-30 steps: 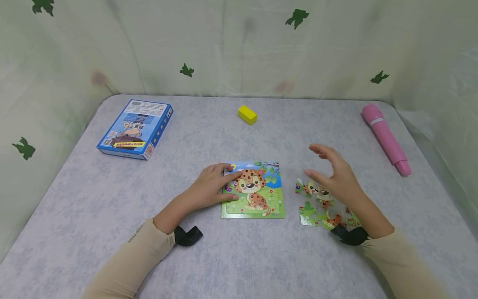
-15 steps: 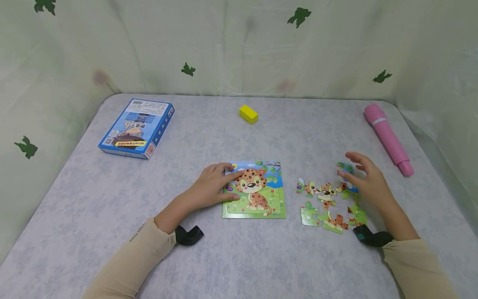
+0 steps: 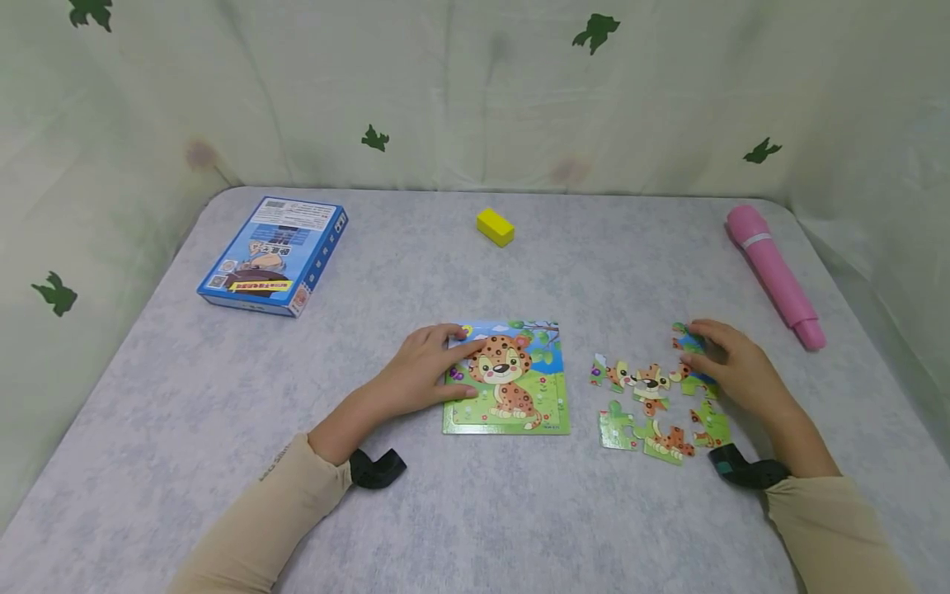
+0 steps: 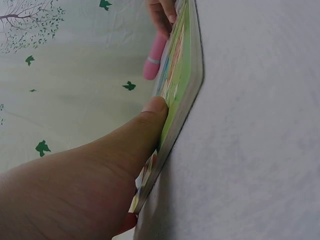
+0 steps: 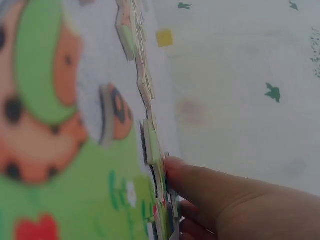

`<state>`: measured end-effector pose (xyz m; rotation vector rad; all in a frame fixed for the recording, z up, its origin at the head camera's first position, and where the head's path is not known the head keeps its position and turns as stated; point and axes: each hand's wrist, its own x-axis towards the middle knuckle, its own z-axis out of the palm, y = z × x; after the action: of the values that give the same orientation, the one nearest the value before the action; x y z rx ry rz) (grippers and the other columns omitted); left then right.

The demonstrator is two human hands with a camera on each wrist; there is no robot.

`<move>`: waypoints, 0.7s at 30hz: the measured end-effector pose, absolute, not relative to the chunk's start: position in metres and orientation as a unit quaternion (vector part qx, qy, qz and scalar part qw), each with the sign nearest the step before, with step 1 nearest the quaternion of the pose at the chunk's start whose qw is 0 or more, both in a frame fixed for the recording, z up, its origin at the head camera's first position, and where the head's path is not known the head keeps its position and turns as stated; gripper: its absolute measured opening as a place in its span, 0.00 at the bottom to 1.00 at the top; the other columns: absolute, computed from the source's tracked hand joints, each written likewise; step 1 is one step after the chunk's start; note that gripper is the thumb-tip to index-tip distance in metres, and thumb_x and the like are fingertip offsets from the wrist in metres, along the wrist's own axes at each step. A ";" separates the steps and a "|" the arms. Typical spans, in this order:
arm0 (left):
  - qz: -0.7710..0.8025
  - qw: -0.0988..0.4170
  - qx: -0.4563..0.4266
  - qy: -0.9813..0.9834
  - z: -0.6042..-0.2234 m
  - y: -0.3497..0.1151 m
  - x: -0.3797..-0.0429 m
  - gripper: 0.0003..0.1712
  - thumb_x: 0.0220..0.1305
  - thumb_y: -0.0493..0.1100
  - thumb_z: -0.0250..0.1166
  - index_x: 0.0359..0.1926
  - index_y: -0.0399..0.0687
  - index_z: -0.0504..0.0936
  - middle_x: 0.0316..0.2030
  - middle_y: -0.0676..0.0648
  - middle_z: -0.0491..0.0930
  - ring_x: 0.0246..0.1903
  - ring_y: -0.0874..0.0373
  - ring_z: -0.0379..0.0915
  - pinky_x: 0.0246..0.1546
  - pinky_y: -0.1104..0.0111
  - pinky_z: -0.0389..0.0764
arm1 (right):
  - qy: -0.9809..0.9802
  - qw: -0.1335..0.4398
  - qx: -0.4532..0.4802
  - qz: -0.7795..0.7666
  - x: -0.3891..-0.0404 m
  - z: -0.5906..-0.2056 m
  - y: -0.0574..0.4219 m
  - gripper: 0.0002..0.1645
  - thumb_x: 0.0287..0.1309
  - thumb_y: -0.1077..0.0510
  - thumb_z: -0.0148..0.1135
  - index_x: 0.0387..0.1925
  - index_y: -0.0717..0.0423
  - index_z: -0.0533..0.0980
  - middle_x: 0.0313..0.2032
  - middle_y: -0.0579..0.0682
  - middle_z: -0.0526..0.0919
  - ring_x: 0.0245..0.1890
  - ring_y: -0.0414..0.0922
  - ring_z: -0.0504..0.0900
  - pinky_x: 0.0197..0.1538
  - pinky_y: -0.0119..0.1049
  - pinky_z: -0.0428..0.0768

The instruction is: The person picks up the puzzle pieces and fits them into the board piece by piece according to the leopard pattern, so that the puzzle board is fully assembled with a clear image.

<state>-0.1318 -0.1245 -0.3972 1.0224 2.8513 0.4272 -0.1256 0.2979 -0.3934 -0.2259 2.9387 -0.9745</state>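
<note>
Board covered at left side by left hand; fingers spread flat, not clenched. Pieces laid out to board's right. Upper-right piece framed by thumb and curved fingers of right hand; whether it is pinched cannot be told, contact being hidden. Risk: adjoining pieces could be dragged askew by thumb, or nudged by wrist camera. Counted: one board, seven pieces made out, one box, one block, one pink tube.
</note>
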 end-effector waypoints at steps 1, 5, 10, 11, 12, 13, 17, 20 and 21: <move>0.139 0.040 0.334 0.931 -0.397 -0.125 -0.132 0.38 0.46 0.70 0.45 0.60 0.66 0.52 0.53 0.48 0.55 0.53 0.48 0.48 0.51 0.55 0.47 | 0.948 0.012 -0.078 -0.308 -0.126 -0.394 0.298 0.30 0.48 0.49 0.55 0.50 0.61 0.65 0.52 0.59 0.61 0.54 0.56 0.54 0.51 0.52 0.52; 0.138 0.042 0.332 0.932 -0.397 -0.125 -0.132 0.38 0.46 0.70 0.44 0.60 0.67 0.52 0.53 0.48 0.55 0.53 0.48 0.48 0.51 0.55 0.47 | 0.954 -0.007 -0.078 -0.289 -0.126 -0.392 0.296 0.30 0.47 0.48 0.56 0.48 0.63 0.66 0.50 0.60 0.63 0.52 0.57 0.57 0.50 0.53 0.53; 0.138 0.049 0.330 0.932 -0.395 -0.124 -0.131 0.38 0.47 0.70 0.45 0.60 0.66 0.51 0.54 0.48 0.55 0.53 0.48 0.47 0.51 0.55 0.46 | 0.949 -0.043 -0.088 -0.300 -0.124 -0.384 0.288 0.29 0.45 0.48 0.57 0.47 0.62 0.67 0.50 0.59 0.63 0.51 0.57 0.57 0.48 0.54 0.55; 0.137 0.049 0.331 0.932 -0.395 -0.124 -0.131 0.38 0.47 0.70 0.45 0.60 0.66 0.51 0.54 0.48 0.55 0.53 0.48 0.47 0.52 0.55 0.46 | 0.945 -0.054 -0.094 -0.307 -0.122 -0.381 0.284 0.28 0.45 0.50 0.58 0.47 0.61 0.68 0.50 0.58 0.63 0.51 0.57 0.58 0.48 0.53 0.56; 0.137 0.048 0.332 0.932 -0.394 -0.124 -0.131 0.38 0.47 0.70 0.45 0.60 0.66 0.52 0.54 0.48 0.55 0.53 0.48 0.47 0.52 0.55 0.46 | 0.941 -0.064 -0.101 -0.315 -0.121 -0.377 0.280 0.27 0.44 0.51 0.59 0.46 0.61 0.69 0.50 0.57 0.63 0.51 0.56 0.58 0.47 0.53 0.57; 0.136 0.048 0.333 0.932 -0.394 -0.124 -0.131 0.38 0.47 0.70 0.45 0.60 0.66 0.52 0.54 0.48 0.55 0.53 0.48 0.47 0.52 0.55 0.46 | 0.940 -0.076 -0.108 -0.316 -0.120 -0.376 0.276 0.26 0.44 0.51 0.59 0.46 0.58 0.69 0.50 0.54 0.64 0.51 0.53 0.59 0.47 0.52 0.58; 0.128 0.040 0.335 0.933 -0.393 -0.122 -0.131 0.38 0.47 0.69 0.44 0.60 0.64 0.53 0.53 0.47 0.55 0.53 0.48 0.47 0.52 0.55 0.46 | 0.922 -0.119 -0.173 -0.326 -0.113 -0.363 0.251 0.26 0.39 0.58 0.64 0.45 0.58 0.70 0.47 0.51 0.66 0.49 0.48 0.62 0.45 0.47 0.63; 0.125 0.029 0.338 0.932 -0.390 -0.119 -0.129 0.38 0.48 0.69 0.45 0.59 0.59 0.56 0.52 0.46 0.57 0.53 0.49 0.48 0.53 0.57 0.46 | 0.906 -0.144 -0.237 -0.321 -0.108 -0.355 0.230 0.27 0.35 0.61 0.66 0.44 0.61 0.71 0.46 0.52 0.67 0.47 0.47 0.64 0.44 0.42 0.65; 0.126 0.027 0.340 0.932 -0.389 -0.117 -0.128 0.39 0.48 0.68 0.45 0.59 0.57 0.57 0.52 0.46 0.57 0.53 0.50 0.48 0.53 0.58 0.46 | 0.901 -0.149 -0.254 -0.319 -0.107 -0.354 0.224 0.28 0.35 0.61 0.66 0.44 0.61 0.71 0.46 0.52 0.68 0.47 0.47 0.64 0.43 0.40 0.66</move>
<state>-0.1284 -0.1172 -0.3888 1.0504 2.8781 0.3896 -0.1071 0.2240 -0.3543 -0.8829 3.1334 -1.1111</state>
